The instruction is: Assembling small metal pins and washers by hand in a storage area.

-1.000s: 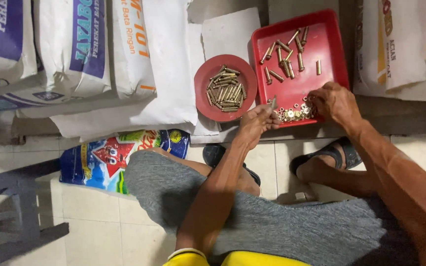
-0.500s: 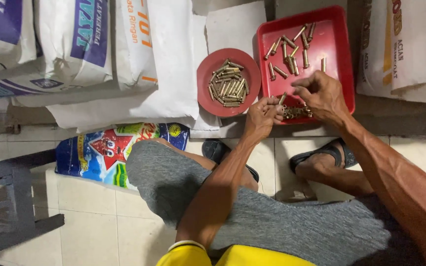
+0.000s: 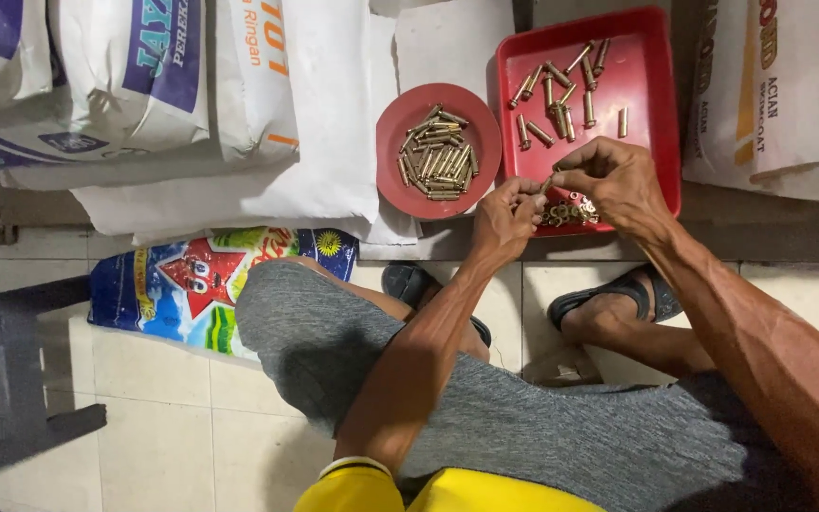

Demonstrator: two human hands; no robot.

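Our fingertips meet over the near edge of the red rectangular tray [image 3: 661,114]: the right hand [image 3: 613,180] pinches a small brass bolt [image 3: 546,183] between thumb and forefinger, and the left hand [image 3: 504,218] closes its fingertips on the same bolt from nine o'clock, though we cannot tell whether a washer or nut sits between them. A second ago the hands were lower, down on the pile of small brass washers [image 3: 569,212] at the tray's six o'clock edge; now they have lifted just above it and drawn together, which we judge to mean a piece has been picked up and is being fitted onto the bolt. Loose bolts [image 3: 561,90] lie scattered at twelve o'clock in the tray. At nine o'clock, touching the tray, the round red plate [image 3: 395,175] holds a heap of finished-looking bolts [image 3: 436,152]. White sacks [image 3: 144,85] lie beyond.
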